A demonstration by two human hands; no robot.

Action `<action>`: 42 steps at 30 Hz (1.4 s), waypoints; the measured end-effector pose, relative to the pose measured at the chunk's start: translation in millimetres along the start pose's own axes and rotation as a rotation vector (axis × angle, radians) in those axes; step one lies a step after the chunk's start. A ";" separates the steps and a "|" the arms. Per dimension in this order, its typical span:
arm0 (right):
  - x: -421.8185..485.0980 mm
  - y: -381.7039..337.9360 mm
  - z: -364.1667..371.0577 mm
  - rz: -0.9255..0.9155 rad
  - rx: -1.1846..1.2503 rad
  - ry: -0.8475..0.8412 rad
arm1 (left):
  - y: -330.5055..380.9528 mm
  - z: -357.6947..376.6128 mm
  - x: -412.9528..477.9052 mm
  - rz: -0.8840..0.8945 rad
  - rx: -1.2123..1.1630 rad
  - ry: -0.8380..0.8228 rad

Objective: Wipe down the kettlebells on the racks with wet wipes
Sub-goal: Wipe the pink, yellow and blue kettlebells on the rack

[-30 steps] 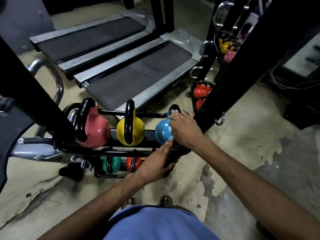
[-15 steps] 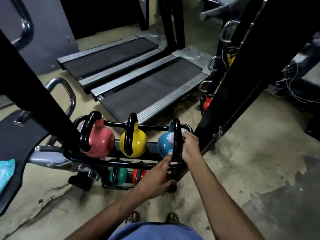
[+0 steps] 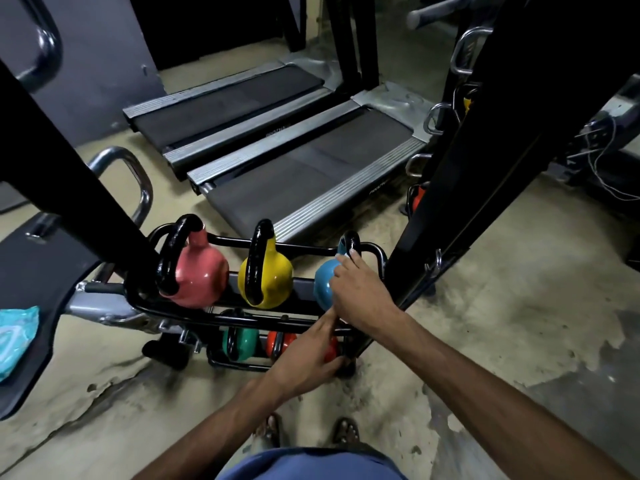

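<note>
Rack [image 3: 225,317] of kettlebells is our landmark: two tiers of black tube standing on the floor [image 3: 502,323]. On the rack's upper tier we count three in a row: pink kettlebell [image 3: 201,275] at one end, yellow kettlebell [image 3: 275,278] in the middle, blue kettlebell [image 3: 322,284] at the other end, next to a black upright post [image 3: 485,168]. Task thing now is the blue one, seated upright in the rack, handle up. Right hand [image 3: 360,294] lies on top of it, fingers [image 3: 349,265] bent round its shoulder, one fingertip touching the handle. We note a pale scrap at those fingertips, too small to call a wipe. Left hand [image 3: 308,356] is lower, in front of the rack. Its index finger is straight and reaches up to the front rail under the blue kettlebell. We cannot tell whether it touches rail or bell. Its other fingers are loosely bent, gripping nothing we can see. On the rack's lower tier we see a green kettlebell [image 3: 244,342] and an orange kettlebell [image 3: 278,341], the latter just beside the left hand. Behind the rack lie two treadmills [image 3: 304,161] side by side. Off the rack's pink end sits a dark pad [image 3: 34,271] with a teal packet [image 3: 15,337] on it. In front of the rack, nearest us, are two sandalled feet [image 3: 346,431] and a blue shirt [image 3: 304,465].
</note>
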State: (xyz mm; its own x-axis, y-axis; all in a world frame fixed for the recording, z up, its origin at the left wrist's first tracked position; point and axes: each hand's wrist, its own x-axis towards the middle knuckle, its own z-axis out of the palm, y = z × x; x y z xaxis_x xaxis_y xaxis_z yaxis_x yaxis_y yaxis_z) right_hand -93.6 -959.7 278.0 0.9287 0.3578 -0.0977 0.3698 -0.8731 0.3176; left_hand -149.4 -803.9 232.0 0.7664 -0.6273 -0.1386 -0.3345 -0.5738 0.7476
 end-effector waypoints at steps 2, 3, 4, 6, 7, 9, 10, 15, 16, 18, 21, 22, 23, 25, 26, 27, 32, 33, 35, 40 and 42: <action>-11.2 0.0 15.2 0.133 0.277 0.277 | 0.0 1.1 0.9 -0.003 -0.011 0.001; -17.7 -2.2 22.8 0.232 0.455 0.431 | -0.1 1.7 1.2 -0.007 -0.012 0.001; -24.5 -6.8 25.1 0.350 0.642 0.525 | 0.0 2.5 1.0 -0.012 -0.011 0.003; -31.4 -17.0 20.3 0.618 0.964 0.635 | -0.5 3.6 0.8 -0.020 -0.014 0.002; -30.1 -21.8 17.6 0.767 1.114 0.673 | -0.7 3.7 0.4 -0.025 -0.015 -0.004; -21.9 -24.6 14.2 1.071 1.472 0.661 | -1.0 3.2 -0.2 -0.028 0.004 -0.013; -17.3 -24.2 13.0 1.181 1.713 0.590 | -1.3 2.3 -0.5 -0.029 0.017 -0.016; -1.9 0.6 17.4 1.235 2.370 0.316 | -2.2 -2.9 -0.5 -0.016 0.033 -0.043; -1.9 4.8 15.1 1.232 2.409 0.298 | -1.4 -3.5 -1.4 -0.017 0.032 -0.045; -3.7 2.0 16.5 1.229 2.358 0.400 | -0.7 -3.2 -2.4 -0.015 0.036 -0.045; -16.2 -16.8 21.4 1.125 1.801 0.647 | -2.1 -1.0 -1.7 -0.022 0.040 -0.028; -21.2 -22.8 21.0 1.030 1.601 0.692 | -2.6 -0.3 -1.7 -0.025 0.042 -0.024; -25.4 -26.4 22.9 0.905 1.431 0.734 | -3.1 0.4 -1.5 -0.027 0.040 -0.023; -30.2 -25.9 27.6 0.642 1.146 0.758 | -1.9 0.9 -1.6 -0.020 0.029 -0.015; -30.2 -21.8 31.2 0.509 0.985 0.736 | -0.7 0.4 -1.4 -0.011 0.025 -0.009; -28.5 -18.0 33.8 0.384 0.796 0.694 | 0.1 0.2 -1.3 -0.004 0.020 -0.006; -3.3 -8.9 27.9 0.067 0.228 0.377 | -0.6 -1.2 -1.8 0.009 0.016 0.013; -2.4 -9.7 27.0 0.057 0.182 0.349 | -1.7 -0.8 -1.8 0.009 0.014 0.016; -8.5 -8.4 32.7 0.080 0.214 0.372 | -3.6 0.0 -0.3 0.014 0.013 0.023; -31.5 -26.2 34.4 0.479 0.851 0.671 | -13.8 4.0 5.0 0.015 0.004 0.039; -32.3 -38.2 23.4 0.723 1.116 0.705 | -15.0 4.7 5.2 0.009 0.020 0.040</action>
State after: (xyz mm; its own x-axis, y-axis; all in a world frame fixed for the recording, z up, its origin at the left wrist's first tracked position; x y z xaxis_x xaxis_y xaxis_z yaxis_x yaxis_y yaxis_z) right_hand -137.0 -945.6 246.9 0.8317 -0.4497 0.3257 -0.0164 -0.6061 -0.7952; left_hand -143.0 -801.0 217.1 0.7846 -0.6109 -0.1059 -0.3517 -0.5791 0.7355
